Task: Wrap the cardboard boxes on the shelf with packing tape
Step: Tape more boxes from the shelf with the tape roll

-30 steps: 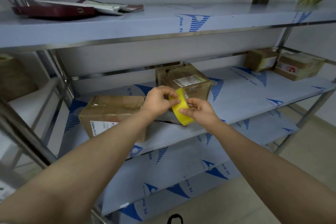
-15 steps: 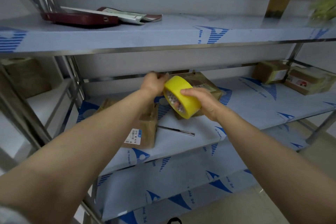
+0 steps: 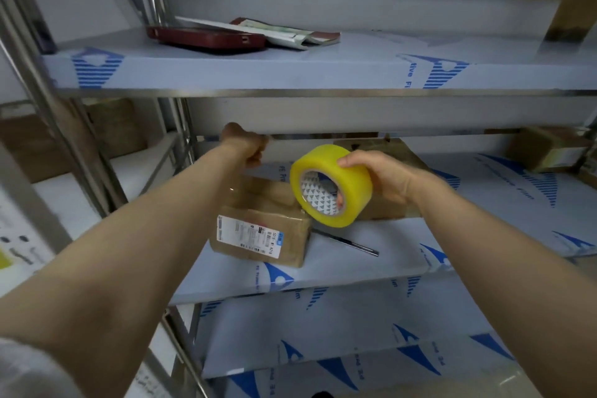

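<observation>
Yellow tape roll (image 3: 342, 184), brown box (image 3: 261, 236)

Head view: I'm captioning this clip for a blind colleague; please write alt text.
The right hand grips a yellow tape roll by a labelled cardboard box on a steel shelf; the left hand, fingers curled, is raised to the roll's left. A thin metal tool lies beside the box.

left hand (image 3: 245, 145) drawn away from tape roll (image 3: 332, 186), roll turned, core toward camera

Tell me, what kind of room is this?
Probably a storeroom or packing room. Metal shelves hold cardboard boxes with shipping labels, and the right hand holds a roll of tape for sealing them.
</observation>
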Motion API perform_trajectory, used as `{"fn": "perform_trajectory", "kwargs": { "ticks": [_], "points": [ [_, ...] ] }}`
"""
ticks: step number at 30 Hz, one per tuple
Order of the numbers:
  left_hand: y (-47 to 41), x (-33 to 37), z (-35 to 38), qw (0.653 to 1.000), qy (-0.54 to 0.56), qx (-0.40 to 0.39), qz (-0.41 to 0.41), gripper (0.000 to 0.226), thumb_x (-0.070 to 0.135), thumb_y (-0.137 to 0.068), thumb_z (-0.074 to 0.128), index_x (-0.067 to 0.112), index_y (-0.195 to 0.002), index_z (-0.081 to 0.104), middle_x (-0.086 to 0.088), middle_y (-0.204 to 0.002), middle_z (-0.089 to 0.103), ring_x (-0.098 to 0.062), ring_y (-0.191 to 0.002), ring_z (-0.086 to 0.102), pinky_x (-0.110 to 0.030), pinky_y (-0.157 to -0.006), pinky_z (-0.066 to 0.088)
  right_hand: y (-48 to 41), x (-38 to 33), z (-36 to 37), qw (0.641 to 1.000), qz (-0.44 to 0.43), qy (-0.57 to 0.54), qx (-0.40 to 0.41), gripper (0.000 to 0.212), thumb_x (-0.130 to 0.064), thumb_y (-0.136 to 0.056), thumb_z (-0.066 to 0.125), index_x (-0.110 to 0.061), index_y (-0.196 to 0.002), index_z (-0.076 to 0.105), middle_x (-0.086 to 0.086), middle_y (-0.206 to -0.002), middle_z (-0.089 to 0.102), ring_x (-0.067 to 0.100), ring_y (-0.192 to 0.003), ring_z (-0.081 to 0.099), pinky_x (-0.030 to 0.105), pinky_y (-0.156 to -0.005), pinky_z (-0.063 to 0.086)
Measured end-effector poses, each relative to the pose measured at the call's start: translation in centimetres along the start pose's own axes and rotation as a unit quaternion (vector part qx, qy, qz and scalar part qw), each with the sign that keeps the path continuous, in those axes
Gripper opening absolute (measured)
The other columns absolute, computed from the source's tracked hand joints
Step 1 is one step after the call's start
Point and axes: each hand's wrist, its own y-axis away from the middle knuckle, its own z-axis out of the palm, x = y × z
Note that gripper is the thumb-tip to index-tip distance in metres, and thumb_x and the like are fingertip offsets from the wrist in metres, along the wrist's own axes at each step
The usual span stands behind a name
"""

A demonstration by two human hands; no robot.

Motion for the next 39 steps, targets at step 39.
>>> {"fn": "perform_trajectory", "kwargs": {
  "ticks": [39],
  "points": [
    [-3.5, -10.7, -5.3, 0.982, 0.012, 0.068, -0.173, 0.031, 0.015, -0.088, 0.065, 0.004, -0.113, 0.05, -0.016, -0.091, 0.061, -0.028, -0.076, 0.062, -0.035, -0.058, 0.053, -5.6, -4.2, 4.7, 0.979, -0.022, 0.196, 0.044, 0.016, -0.041, -0.082, 0.07, -0.025, -0.08, 0.07, 0.006, -0.082, 0.073, 0.022, -0.073, 0.069, 0.028, -0.067, 0.056]
  ]
}}
